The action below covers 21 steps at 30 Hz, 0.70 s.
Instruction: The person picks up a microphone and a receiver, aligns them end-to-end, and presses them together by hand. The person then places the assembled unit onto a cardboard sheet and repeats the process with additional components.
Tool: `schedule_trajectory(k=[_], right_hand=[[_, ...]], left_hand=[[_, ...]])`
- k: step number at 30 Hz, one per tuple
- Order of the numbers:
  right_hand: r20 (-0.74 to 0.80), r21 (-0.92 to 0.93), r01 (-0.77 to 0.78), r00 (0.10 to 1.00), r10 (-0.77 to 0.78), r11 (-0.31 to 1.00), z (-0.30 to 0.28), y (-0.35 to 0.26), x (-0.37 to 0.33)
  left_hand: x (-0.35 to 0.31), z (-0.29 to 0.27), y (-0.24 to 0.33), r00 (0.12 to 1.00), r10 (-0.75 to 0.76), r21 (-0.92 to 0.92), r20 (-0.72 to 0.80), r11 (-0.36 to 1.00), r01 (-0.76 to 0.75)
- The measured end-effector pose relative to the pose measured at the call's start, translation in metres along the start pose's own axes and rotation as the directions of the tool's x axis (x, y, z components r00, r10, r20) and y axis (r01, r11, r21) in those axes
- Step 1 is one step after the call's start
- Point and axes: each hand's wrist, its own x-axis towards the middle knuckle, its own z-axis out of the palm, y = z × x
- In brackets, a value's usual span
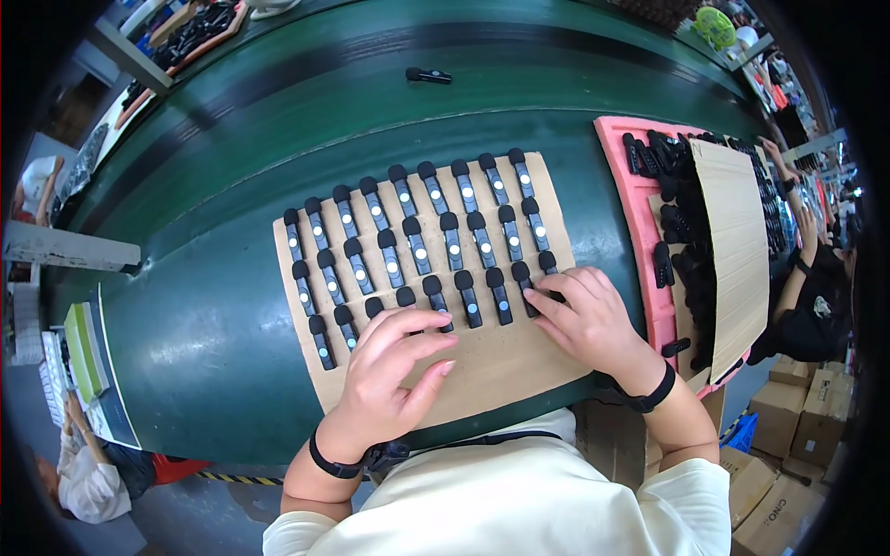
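Small black microphones with foam tips, each bearing a pale round dot, lie in three rows on a brown cardboard sheet (491,371). My left hand (385,371) hovers over the nearest row, thumb and fingers apart with nothing between them. Its fingertips come close to a microphone (434,287) and cover part of that row. At the right end of the same row, my right hand (589,320) has its thumb and fingers bent around a microphone (549,263), mostly hidden beneath them. Another microphone (522,276) lies against those fingertips.
A pink foam tray (640,222) on the right holds many black microphones, partly covered by a cardboard piece (732,241). One loose microphone (429,76) lies on the green conveyor belt (556,79). Cardboard boxes (779,422) stand at lower right. Other people work on both sides.
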Motion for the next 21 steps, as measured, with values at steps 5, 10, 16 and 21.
schedule_trajectory(k=[5, 10, 16, 21], right_hand=[[0.043, 0.046, -0.013, 0.999, 0.011, 0.999, -0.029, 0.005, 0.021], [0.039, 0.058, 0.009, 0.999, -0.011, 0.998, -0.047, 0.029, 0.088], [0.136, -0.016, 0.123, 0.983, -0.12, 0.992, -0.014, 0.062, 0.211], [0.289, -0.322, 0.051, 0.956, 0.046, 0.945, 0.035, 0.076, 0.285]], left_hand=[[-0.002, 0.001, -0.001, 1.0, -0.009, -0.016, 0.0, 1.0, 0.009], [-0.001, 0.002, -0.001, 1.0, -0.022, -0.024, -0.003, 0.999, 0.022], [-0.005, -0.003, -0.006, 0.999, -0.003, -0.029, -0.044, 1.0, 0.001], [-0.011, 0.003, -0.011, 0.997, 0.009, -0.074, -0.081, 0.997, -0.015]])
